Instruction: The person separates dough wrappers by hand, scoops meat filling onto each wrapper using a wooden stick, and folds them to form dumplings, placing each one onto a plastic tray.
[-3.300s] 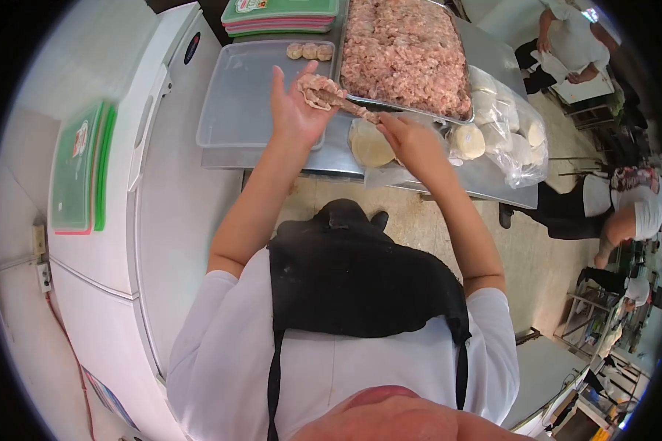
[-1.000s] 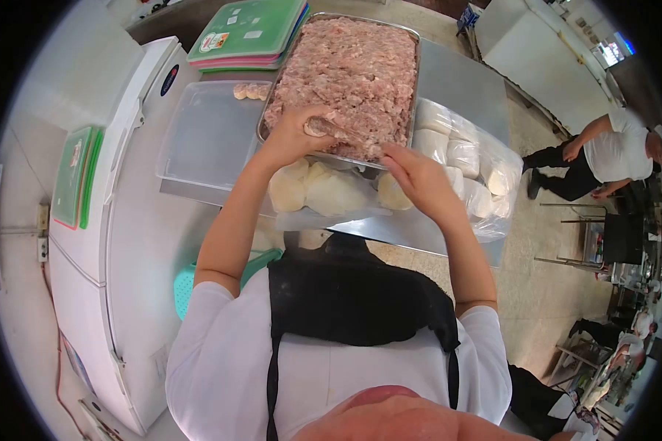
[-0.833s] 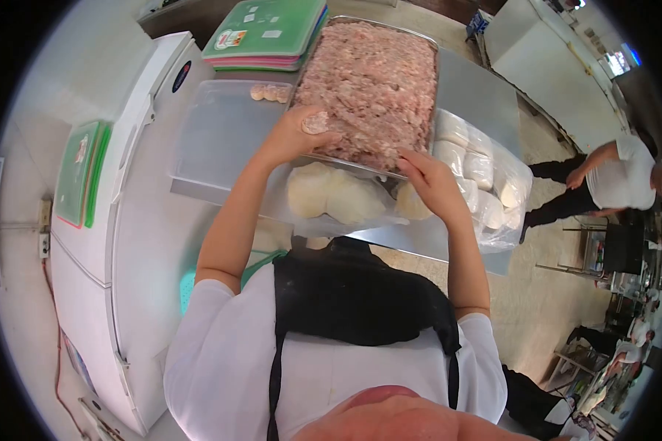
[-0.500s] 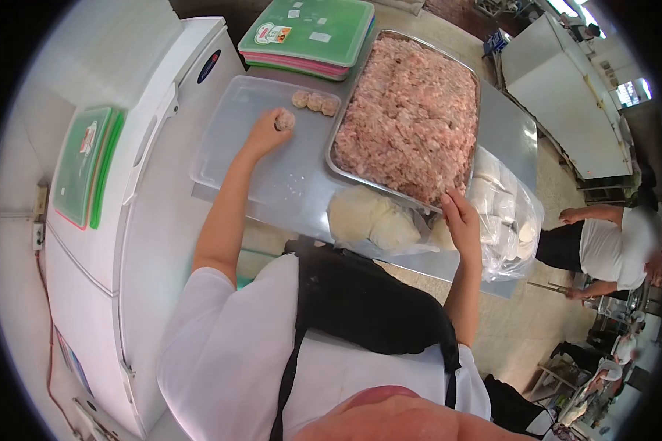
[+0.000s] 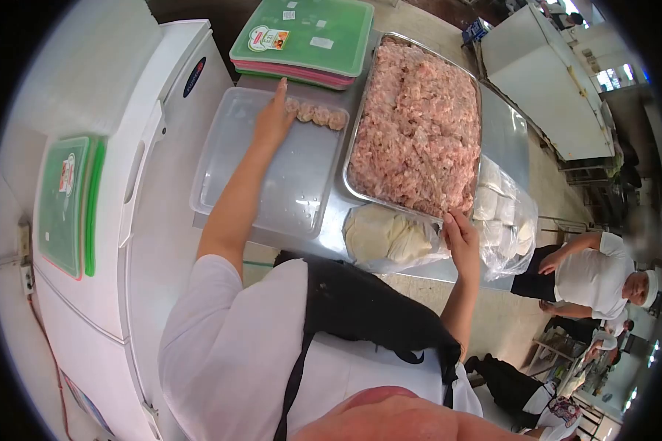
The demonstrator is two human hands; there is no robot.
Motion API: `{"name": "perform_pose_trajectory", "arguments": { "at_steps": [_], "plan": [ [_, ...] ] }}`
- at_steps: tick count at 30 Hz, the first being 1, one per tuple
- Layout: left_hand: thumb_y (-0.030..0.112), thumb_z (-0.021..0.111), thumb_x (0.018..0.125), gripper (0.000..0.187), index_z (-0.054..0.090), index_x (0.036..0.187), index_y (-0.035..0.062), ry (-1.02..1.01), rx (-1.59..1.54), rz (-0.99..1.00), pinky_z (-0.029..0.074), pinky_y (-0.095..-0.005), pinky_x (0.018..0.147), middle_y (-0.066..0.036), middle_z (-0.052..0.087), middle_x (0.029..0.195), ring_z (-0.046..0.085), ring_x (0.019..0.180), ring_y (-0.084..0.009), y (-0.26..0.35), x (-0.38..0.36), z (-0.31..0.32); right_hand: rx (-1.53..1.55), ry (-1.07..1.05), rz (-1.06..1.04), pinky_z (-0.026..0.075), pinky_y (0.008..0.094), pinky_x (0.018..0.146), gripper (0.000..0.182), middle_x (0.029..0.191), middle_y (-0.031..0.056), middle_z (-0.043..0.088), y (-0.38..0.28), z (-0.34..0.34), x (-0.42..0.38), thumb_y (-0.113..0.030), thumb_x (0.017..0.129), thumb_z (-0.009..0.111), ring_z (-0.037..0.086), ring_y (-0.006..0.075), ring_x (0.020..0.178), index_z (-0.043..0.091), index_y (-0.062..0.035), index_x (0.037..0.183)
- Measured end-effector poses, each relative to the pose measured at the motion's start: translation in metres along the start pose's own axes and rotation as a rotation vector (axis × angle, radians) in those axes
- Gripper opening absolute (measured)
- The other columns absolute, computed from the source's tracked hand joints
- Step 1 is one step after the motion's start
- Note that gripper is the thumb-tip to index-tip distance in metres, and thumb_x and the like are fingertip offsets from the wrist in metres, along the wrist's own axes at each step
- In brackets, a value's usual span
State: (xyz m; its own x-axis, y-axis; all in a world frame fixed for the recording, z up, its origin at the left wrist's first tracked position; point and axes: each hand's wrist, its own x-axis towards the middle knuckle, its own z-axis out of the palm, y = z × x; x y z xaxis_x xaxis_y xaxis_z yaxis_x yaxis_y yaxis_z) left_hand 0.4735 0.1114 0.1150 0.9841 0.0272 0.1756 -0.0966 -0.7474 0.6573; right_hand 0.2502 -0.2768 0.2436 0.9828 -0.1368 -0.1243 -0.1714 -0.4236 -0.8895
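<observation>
My left hand (image 5: 272,121) is at the left end of a short row of meat-filled dumplings (image 5: 321,115) on a translucent plastic tray (image 5: 261,209). One finger stretches out and a dumpling touches the hand's inner side. My right hand (image 5: 460,234) is pinched at the near right corner of a metal tray (image 5: 358,192) heaped with ground meat (image 5: 415,125); what the fingertips hold is too small to tell. Beside it, round dough wrappers (image 5: 390,234) lie in a plastic bag. A second bag (image 5: 504,220) with stacks of pale wrappers lies to the right.
Green-lidded trays (image 5: 305,37) are stacked behind the plastic tray. A white fridge (image 5: 169,184) stands at left, with more green lids (image 5: 66,206) beyond. A person in a white cap (image 5: 592,272) stands at right, other people farther off. A white chest (image 5: 544,81) is at back right.
My left hand has moved up to the row and its fingers have straightened from around a dumpling, which now sits at the row's end. My right hand stays at the metal tray's corner. The view has shifted slightly.
</observation>
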Motion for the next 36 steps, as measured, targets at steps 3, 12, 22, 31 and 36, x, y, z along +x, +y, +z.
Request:
{"name": "perform_pose_trajectory", "arguments": {
  "at_steps": [3,12,22,31,36],
  "plan": [
    [0.015,0.070,0.082,0.083,0.024,0.151,0.0140,-0.043,-0.073,0.073,0.046,-0.0457,0.095,-0.021,0.056,0.127,0.055,0.114,-0.0414,-0.013,0.004,0.003,-0.131,-0.026,-0.156,0.034,0.0205,0.055,0.022,0.074,-0.0054,0.046,0.013,-0.004,0.004,-0.018,0.098,0.058,0.042,0.0033,0.065,0.062,0.0004,0.110],
    [0.005,0.061,0.084,0.021,0.066,0.105,0.0028,-0.076,-0.162,0.433,0.046,-0.0426,0.094,-0.016,0.062,0.115,0.058,0.109,-0.0373,0.107,-0.085,-0.019,-0.969,-0.040,-0.317,0.048,0.0419,0.063,0.022,0.074,0.0111,0.059,-0.021,-0.091,0.016,-0.029,0.090,0.063,0.062,0.0322,0.075,0.072,-0.0102,0.098],
    [0.014,0.074,0.071,0.025,0.066,0.093,0.0068,-0.473,-0.256,0.855,0.045,-0.0407,0.084,-0.009,0.059,0.098,0.056,0.095,-0.0296,0.232,-0.222,0.105,-1.127,-0.172,-0.631,0.050,0.0416,0.062,0.035,0.075,0.0081,0.064,0.059,-0.128,0.065,-0.039,0.095,0.055,0.064,0.0299,0.071,0.069,-0.0103,0.079],
    [0.017,0.064,0.076,0.008,0.065,0.075,0.0093,-0.208,0.097,0.792,0.045,-0.0388,0.078,-0.007,0.059,0.084,0.056,0.087,-0.0268,0.244,-0.240,0.142,-1.135,-0.280,-0.592,0.051,0.0466,0.059,0.039,0.074,0.0116,0.068,0.070,-0.117,0.052,-0.040,0.098,0.047,0.067,0.0325,0.071,0.067,-0.0100,0.083],
    [0.022,0.061,0.087,0.017,0.063,0.085,0.0046,-0.122,-0.214,0.427,0.046,-0.0401,0.080,-0.011,0.061,0.088,0.058,0.089,-0.0272,0.254,-0.241,0.131,-0.903,-0.260,-0.626,0.051,0.0466,0.061,0.039,0.076,0.0125,0.068,0.084,-0.124,0.055,-0.040,0.098,0.047,0.067,0.0330,0.072,0.067,-0.0097,0.086]
  ]
}}
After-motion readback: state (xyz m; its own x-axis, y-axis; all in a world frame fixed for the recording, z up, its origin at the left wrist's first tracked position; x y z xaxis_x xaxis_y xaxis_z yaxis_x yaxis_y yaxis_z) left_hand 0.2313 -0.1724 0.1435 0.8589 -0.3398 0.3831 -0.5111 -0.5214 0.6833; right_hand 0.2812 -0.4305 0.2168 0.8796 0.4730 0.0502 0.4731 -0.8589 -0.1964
